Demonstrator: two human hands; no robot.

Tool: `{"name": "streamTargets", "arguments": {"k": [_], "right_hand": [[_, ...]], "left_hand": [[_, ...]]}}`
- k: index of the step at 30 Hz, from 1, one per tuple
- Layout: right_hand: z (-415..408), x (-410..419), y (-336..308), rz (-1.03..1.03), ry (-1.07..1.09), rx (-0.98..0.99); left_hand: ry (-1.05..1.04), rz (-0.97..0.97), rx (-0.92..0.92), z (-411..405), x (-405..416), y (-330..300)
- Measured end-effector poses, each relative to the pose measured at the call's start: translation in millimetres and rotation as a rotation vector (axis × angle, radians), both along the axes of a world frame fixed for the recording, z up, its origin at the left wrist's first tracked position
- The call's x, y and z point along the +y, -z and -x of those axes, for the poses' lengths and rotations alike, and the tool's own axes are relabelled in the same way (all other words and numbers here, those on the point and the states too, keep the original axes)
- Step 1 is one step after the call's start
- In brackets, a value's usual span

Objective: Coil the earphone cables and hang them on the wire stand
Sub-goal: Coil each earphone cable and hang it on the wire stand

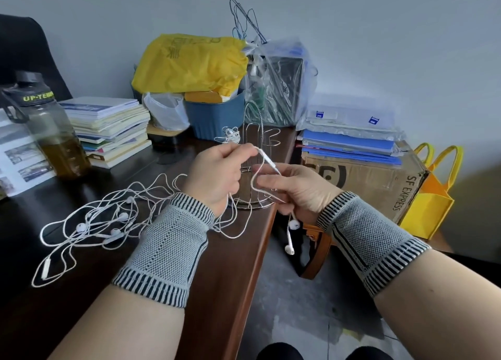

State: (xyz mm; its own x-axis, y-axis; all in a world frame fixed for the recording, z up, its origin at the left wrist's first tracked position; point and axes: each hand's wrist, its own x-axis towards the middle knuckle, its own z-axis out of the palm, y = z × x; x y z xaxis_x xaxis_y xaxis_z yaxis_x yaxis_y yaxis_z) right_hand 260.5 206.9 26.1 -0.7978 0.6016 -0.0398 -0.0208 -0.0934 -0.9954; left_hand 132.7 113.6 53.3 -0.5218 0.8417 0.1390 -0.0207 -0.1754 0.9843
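My left hand (214, 174) and my right hand (295, 189) both pinch one white earphone cable (267, 160) just in front of the wire stand (254, 153). The cable's remote stretches between my fingertips, and its two earbuds (291, 236) dangle below my right hand, off the table edge. A coiled white earphone (231, 136) hangs on the stand's left arm. A tangle of more white earphones (103, 224) lies on the dark table (222, 264) to the left of my left wrist.
A tinted bottle (51, 132) and a stack of books (108, 126) stand at the left. Behind the stand are a blue bin (217, 118), a yellow bag (189, 61) and clear plastic bags. To the right sit a cardboard box (366, 180) with folders and a yellow tote (431, 197).
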Motion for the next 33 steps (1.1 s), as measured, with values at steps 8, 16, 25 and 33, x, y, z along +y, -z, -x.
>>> {"name": "streamTargets", "arguments": {"k": [8, 16, 25, 33], "right_hand": [[3.2, 37.3, 6.1, 0.001, -0.118, -0.201], [-1.7, 49.8, 10.7, 0.241, -0.055, -0.133], [-24.5, 30.9, 14.3, 0.223, 0.191, -0.085], [-39.8, 22.9, -1.8, 0.234, 0.54, 0.013]], "left_hand": [[-0.347, 0.046, -0.185, 44.5, 12.6, 37.0], [-0.42, 0.101, -0.237, 61.2, 11.1, 51.6], [-0.388, 0.146, -0.206, 56.1, -0.3, 32.0], [-0.345, 0.237, 0.017, 61.4, 1.7, 32.1]]}}
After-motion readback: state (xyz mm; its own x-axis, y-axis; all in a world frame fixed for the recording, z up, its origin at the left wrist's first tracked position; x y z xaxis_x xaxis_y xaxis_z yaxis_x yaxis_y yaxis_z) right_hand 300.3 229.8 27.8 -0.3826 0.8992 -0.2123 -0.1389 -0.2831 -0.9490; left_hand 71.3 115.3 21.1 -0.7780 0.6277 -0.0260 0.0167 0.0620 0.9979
